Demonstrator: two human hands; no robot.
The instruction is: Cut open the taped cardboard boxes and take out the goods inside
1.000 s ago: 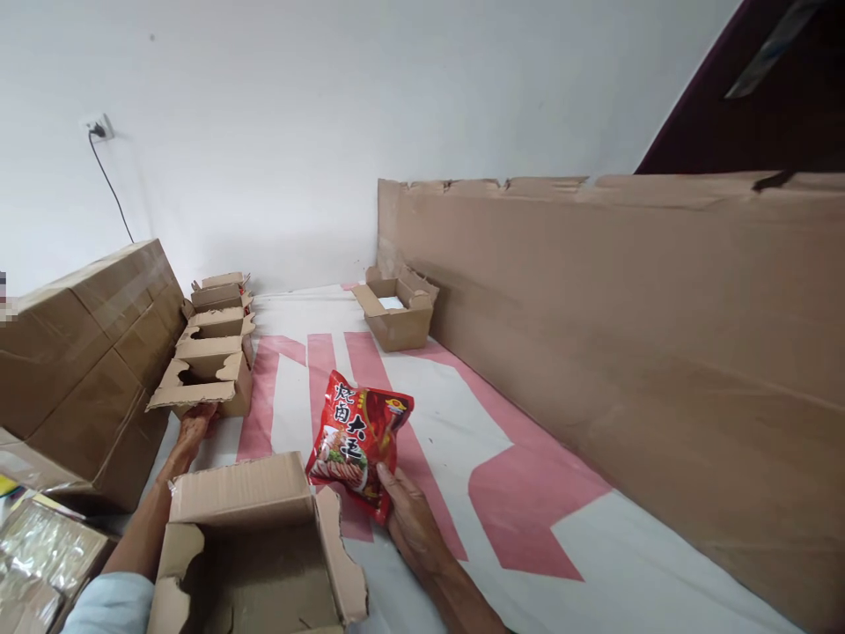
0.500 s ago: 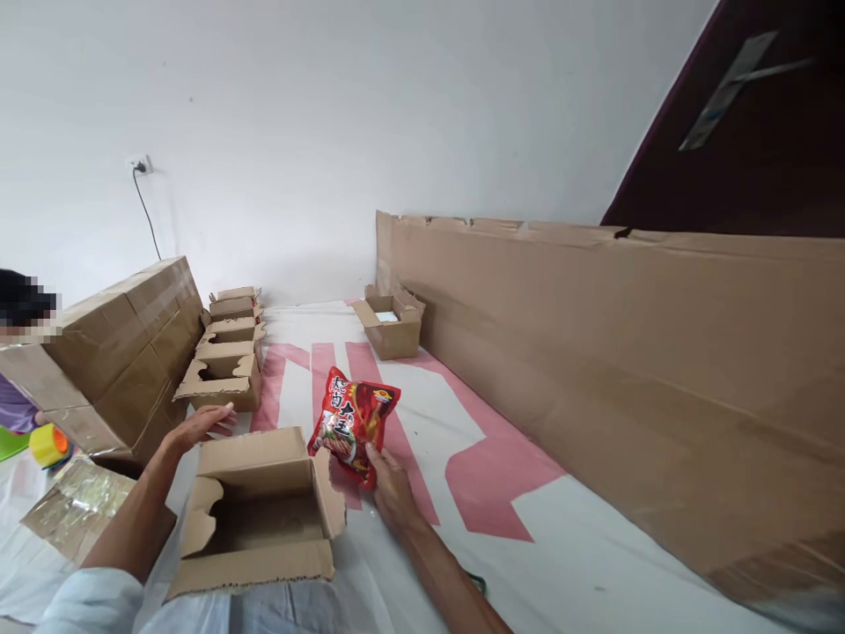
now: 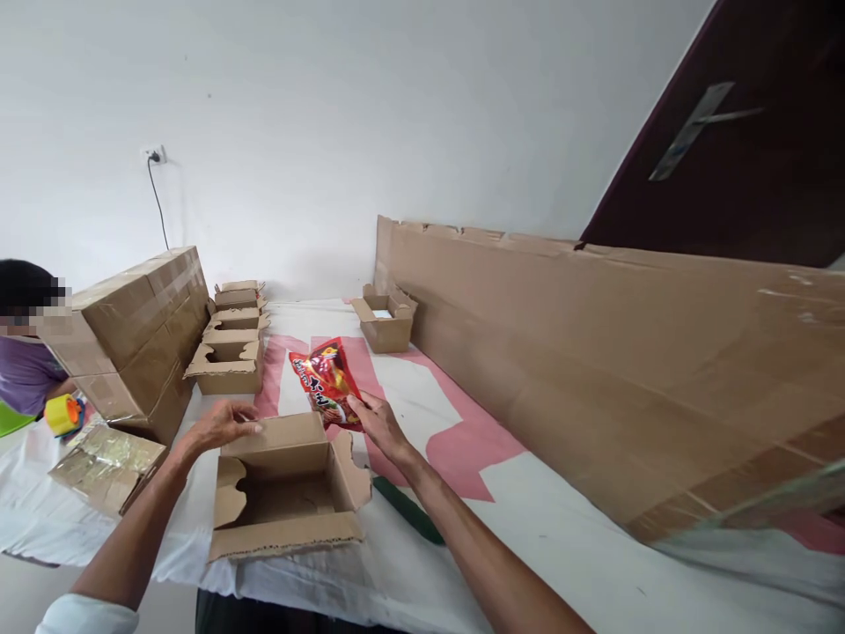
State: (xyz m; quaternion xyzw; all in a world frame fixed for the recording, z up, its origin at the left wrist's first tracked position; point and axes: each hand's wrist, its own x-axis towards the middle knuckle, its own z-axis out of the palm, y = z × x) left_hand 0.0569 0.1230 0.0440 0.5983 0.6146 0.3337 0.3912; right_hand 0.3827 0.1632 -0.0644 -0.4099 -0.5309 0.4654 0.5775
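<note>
My right hand pinches the lower right corner of a red snack packet, which hangs tilted above the cloth just behind the open cardboard box. This box stands in front of me with its flaps spread, and its visible inside shows bare cardboard. My left hand is at the left end of the box's back flap, thumb and fingers a little apart, the thumb against the flap's edge. Under my right forearm lies a long dark green object, partly hidden.
A row of open small boxes runs back beside stacked taped cartons. Another open box stands by the long cardboard wall. At left are a flattened taped box, yellow tape and a person.
My left hand has moved right to the box's back flap. The packet has turned and swung back and left in my right hand. The view has shifted, showing more of the green object.
</note>
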